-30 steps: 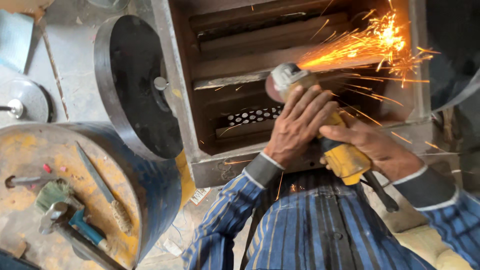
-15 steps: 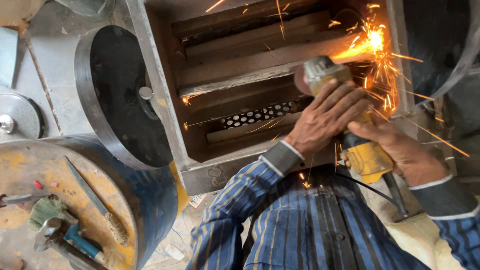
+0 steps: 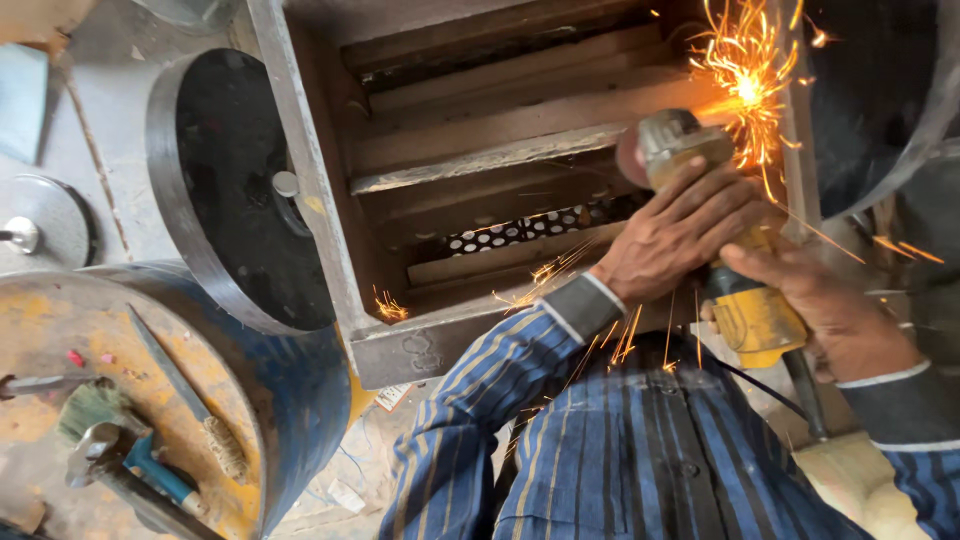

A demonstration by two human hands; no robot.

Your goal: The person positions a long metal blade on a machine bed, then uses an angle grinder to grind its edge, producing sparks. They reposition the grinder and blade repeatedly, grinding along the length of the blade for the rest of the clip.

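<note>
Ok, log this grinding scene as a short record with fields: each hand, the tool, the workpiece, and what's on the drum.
Left hand: left hand grips the front of the yellow angle grinder
Right hand: right hand holds its rear body
Sparks: orange sparks fly from the disc
Workpiece: rusty metal frame with slats
Drum: blue and yellow drum carrying a blue-handled wrench, brush and file

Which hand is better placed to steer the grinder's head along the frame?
Left. The left hand wraps the yellow angle grinder near its head, beside the sparks at the metal frame. The right hand grips the rear handle, farther back.
</note>
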